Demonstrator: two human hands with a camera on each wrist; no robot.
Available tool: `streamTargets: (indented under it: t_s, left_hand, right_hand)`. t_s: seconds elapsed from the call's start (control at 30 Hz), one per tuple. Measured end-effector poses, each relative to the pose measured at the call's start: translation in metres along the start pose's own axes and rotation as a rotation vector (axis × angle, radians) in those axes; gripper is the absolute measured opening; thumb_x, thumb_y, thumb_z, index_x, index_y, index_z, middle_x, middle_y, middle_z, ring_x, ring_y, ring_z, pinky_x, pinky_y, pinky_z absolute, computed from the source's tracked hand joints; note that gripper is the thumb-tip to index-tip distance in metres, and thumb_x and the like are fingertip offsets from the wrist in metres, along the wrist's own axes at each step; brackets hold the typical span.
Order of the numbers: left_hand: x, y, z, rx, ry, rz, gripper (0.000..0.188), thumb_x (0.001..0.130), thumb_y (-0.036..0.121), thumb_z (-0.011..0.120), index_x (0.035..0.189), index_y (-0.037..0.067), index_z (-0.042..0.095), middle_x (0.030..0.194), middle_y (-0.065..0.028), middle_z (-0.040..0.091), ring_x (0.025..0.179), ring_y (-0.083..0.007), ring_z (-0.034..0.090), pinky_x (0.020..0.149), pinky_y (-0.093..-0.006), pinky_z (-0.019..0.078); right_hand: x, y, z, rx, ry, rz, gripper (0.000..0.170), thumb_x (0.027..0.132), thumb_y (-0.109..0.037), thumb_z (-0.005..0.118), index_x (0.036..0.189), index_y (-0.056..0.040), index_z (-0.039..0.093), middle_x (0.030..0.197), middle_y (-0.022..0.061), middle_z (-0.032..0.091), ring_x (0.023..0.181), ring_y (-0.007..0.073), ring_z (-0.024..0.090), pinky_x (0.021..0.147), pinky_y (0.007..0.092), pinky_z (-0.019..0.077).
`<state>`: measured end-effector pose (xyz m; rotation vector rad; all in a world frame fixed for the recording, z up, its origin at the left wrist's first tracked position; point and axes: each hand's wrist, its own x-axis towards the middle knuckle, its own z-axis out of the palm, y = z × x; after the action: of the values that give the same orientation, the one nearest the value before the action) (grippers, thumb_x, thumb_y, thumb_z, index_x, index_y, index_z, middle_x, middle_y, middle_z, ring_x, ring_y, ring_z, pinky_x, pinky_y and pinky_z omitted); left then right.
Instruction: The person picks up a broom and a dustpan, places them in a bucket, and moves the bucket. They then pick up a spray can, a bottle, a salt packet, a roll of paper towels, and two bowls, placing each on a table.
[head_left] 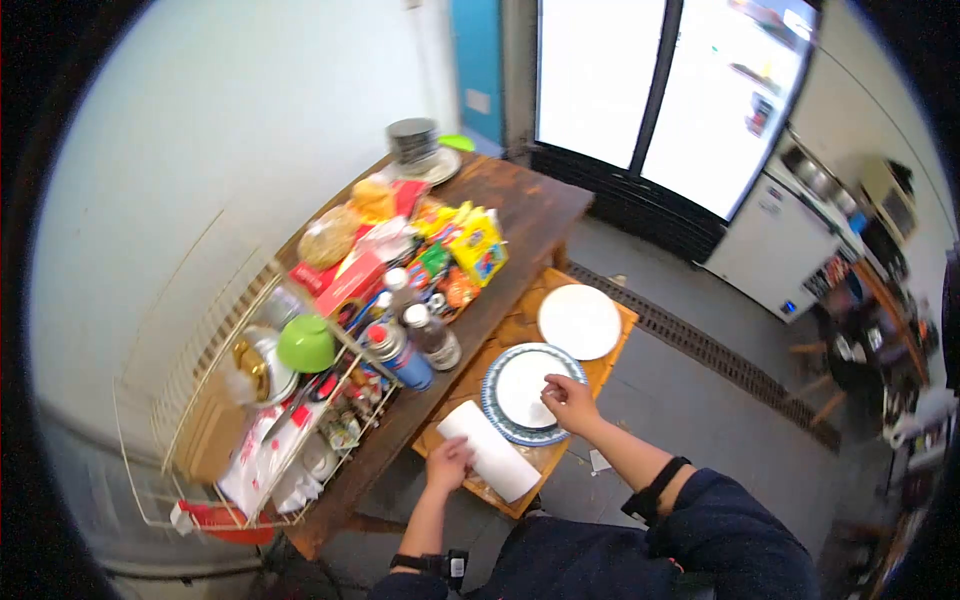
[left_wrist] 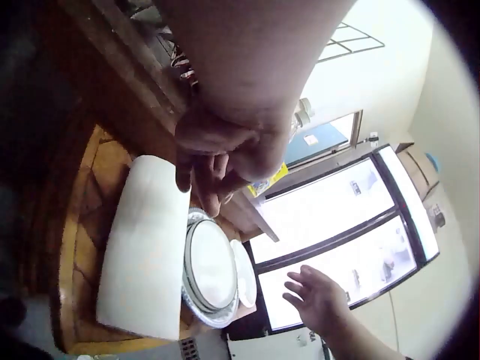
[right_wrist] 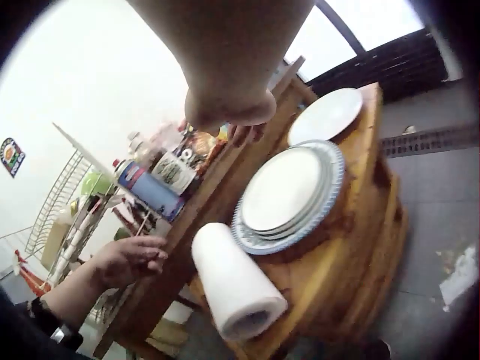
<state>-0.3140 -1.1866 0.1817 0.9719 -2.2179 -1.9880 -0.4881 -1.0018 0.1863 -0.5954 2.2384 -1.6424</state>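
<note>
Grey floor (head_left: 670,410) borders a low wooden table (right_wrist: 319,277); a white roll (head_left: 490,452) lies at its near edge, a plate stack (head_left: 515,390) mid-surface. Left hand (head_left: 450,464), beside the roll, and right hand (head_left: 572,406), near the plates, are both empty, fingers loosely bent.

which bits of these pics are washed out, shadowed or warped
Head: dark rounded edges and a fisheye bend, glass doors blown out to white, the far plate washed nearly flat. Left wrist: left hand in shadow, the same doors overexposed. Right wrist: right forearm shadowed across the top, white roll clear enough to show its hollow end.
</note>
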Motion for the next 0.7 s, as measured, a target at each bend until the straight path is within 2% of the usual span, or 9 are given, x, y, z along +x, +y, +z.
streamTargets:
  t_s: [0.03,0.13,0.17,0.33,0.47,0.53,0.57,0.67,0.7]
  left_hand:
    - [-0.002,-0.017,0.001,-0.139,-0.077,-0.086,0.018,0.075,0.0,0.048,0.092,-0.004,0.052,0.071,-0.0108,0.058,0.056,-0.0129,0.054,0.048,-0.0233,0.0432]
    - [-0.025,-0.004,0.009,0.163,-0.387,-0.183,0.022,0.073,0.001,0.054,0.094,-0.004,0.052,0.073,-0.0093,0.059,0.059,-0.0125,0.055,0.053,-0.0228,0.0445]
    - [-0.031,-0.001,0.015,0.234,-0.518,-0.205,0.022,0.073,0.001,0.055,0.094,-0.004,0.052,0.074,-0.0092,0.059,0.06,-0.0125,0.055,0.054,-0.0227,0.0446]
    - [-0.061,0.036,0.103,0.383,-0.968,-0.135,0.03,0.072,0.005,0.058,0.1,-0.003,0.049,0.08,-0.0083,0.059,0.069,-0.0116,0.055,0.059,-0.0227,0.0445]
    - [-0.103,0.051,0.207,0.597,-1.132,-0.032,0.041,0.071,0.01,0.061,0.106,-0.002,0.044,0.086,-0.0091,0.057,0.078,-0.0128,0.053,0.068,-0.0228,0.0427]
    - [-0.136,0.054,0.259,0.732,-1.121,-0.005,0.043,0.07,0.012,0.062,0.106,-0.003,0.044,0.09,-0.0106,0.056,0.08,-0.0139,0.053,0.071,-0.0229,0.042]
    - [-0.108,0.006,0.276,0.624,-1.177,0.018,0.044,0.068,0.012,0.064,0.105,-0.003,0.044,0.093,-0.0114,0.054,0.081,-0.0149,0.053,0.072,-0.0239,0.0418]
    - [-0.142,-0.002,0.344,0.855,-1.204,0.109,0.042,0.069,0.013,0.063,0.103,-0.003,0.045,0.095,-0.0118,0.053,0.082,-0.0148,0.052,0.074,-0.0253,0.0415]
    - [-0.149,-0.005,0.362,0.903,-1.224,0.057,0.042,0.069,0.016,0.063,0.104,-0.002,0.046,0.094,-0.0107,0.054,0.08,-0.0148,0.053,0.07,-0.0248,0.0413]
  right_hand:
    - [-0.019,0.012,-0.026,-0.098,0.049,-0.007,0.037,0.064,-0.008,0.059,0.099,-0.0016,0.049,0.081,0.0101,0.057,0.064,0.0165,0.055,0.059,0.0258,0.0445]
    - [-0.097,0.039,-0.109,-0.428,0.174,-0.078,0.034,0.066,-0.013,0.057,0.098,-0.0038,0.05,0.081,0.01,0.056,0.067,0.0202,0.055,0.063,0.0307,0.0438]
    - [-0.129,0.044,-0.133,-0.46,0.189,0.012,0.034,0.066,-0.015,0.057,0.098,-0.0046,0.051,0.081,0.0103,0.056,0.068,0.0219,0.055,0.064,0.0322,0.0433]
    - [-0.338,0.151,-0.226,-0.606,0.338,0.597,0.04,0.062,-0.024,0.059,0.096,-0.0054,0.053,0.086,0.0137,0.056,0.079,0.0258,0.055,0.069,0.0336,0.0431]
    - [-0.523,0.11,-0.275,-0.61,0.038,1.262,0.046,0.062,-0.031,0.058,0.1,-0.0053,0.052,0.092,0.0162,0.055,0.086,0.0282,0.053,0.074,0.034,0.0423]
    - [-0.662,0.195,-0.272,-0.483,0.367,1.513,0.046,0.064,-0.029,0.059,0.102,-0.0054,0.05,0.095,0.0168,0.054,0.086,0.0291,0.053,0.076,0.0344,0.0418]
    - [-0.704,0.177,-0.261,-0.45,0.589,1.55,0.044,0.064,-0.027,0.059,0.101,-0.0051,0.051,0.096,0.0165,0.054,0.087,0.0294,0.052,0.076,0.0344,0.0415]
    - [-0.801,0.121,-0.228,-0.412,1.15,1.646,0.04,0.064,-0.023,0.06,0.099,-0.0042,0.052,0.095,0.0161,0.054,0.089,0.0294,0.052,0.077,0.0345,0.0409]
    - [-0.83,0.12,-0.199,-0.341,1.243,1.685,0.04,0.065,-0.023,0.06,0.099,-0.0041,0.052,0.095,0.0161,0.054,0.089,0.0292,0.051,0.077,0.0345,0.0407]
